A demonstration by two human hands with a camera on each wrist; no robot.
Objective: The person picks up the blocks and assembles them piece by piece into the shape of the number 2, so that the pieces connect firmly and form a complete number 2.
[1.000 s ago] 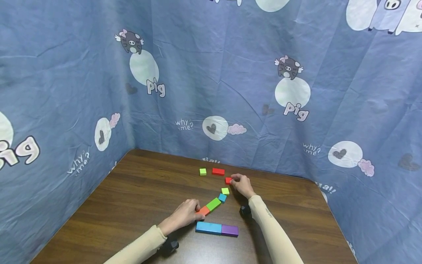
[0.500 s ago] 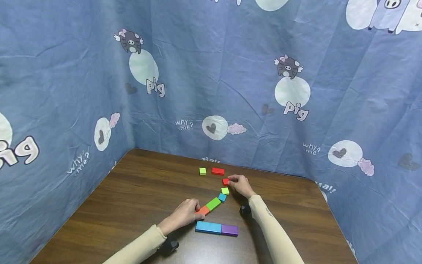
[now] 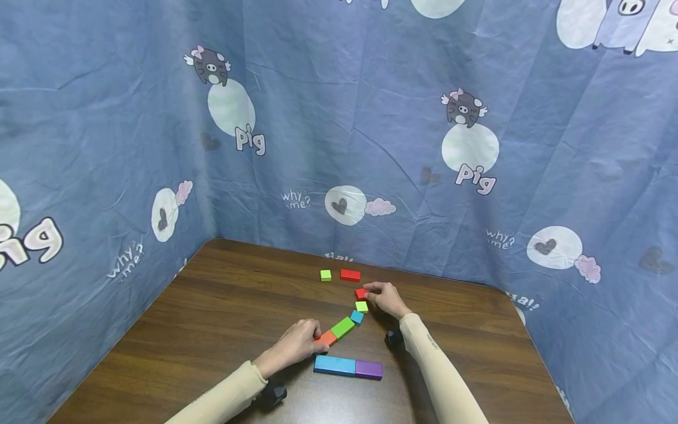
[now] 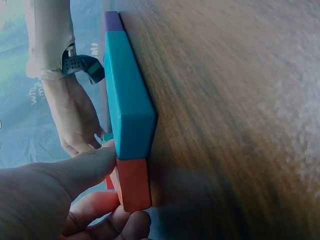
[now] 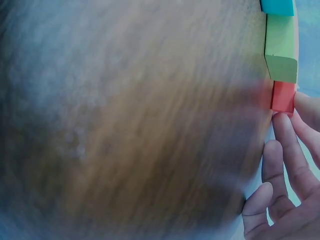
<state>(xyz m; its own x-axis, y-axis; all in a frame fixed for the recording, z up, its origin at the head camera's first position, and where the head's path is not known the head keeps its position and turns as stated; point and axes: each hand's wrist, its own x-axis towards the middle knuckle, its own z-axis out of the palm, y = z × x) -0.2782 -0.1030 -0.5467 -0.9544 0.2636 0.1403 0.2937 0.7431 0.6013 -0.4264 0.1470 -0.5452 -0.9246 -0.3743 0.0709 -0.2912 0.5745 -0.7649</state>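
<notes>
My left hand pinches an orange block between thumb and fingers, at the near end of a slanting row. A green block adjoins it, then come a small blue cube and a yellow-green cube. At the row's far end my right hand holds a small red cube by thumb and fingertips. In the right wrist view this red cube sits against or very close to the yellow-green one. The fingers partly cover the orange block in the head view.
In front of the row, a long blue block lies end to end with a purple block. Farther back are another yellow-green cube and a longer red block. A printed blue cloth hangs behind the wooden table.
My right hand has slid the small red cube left and slightly nearer, toward the yellow-green cube. The left hand has stayed on the orange block.
</notes>
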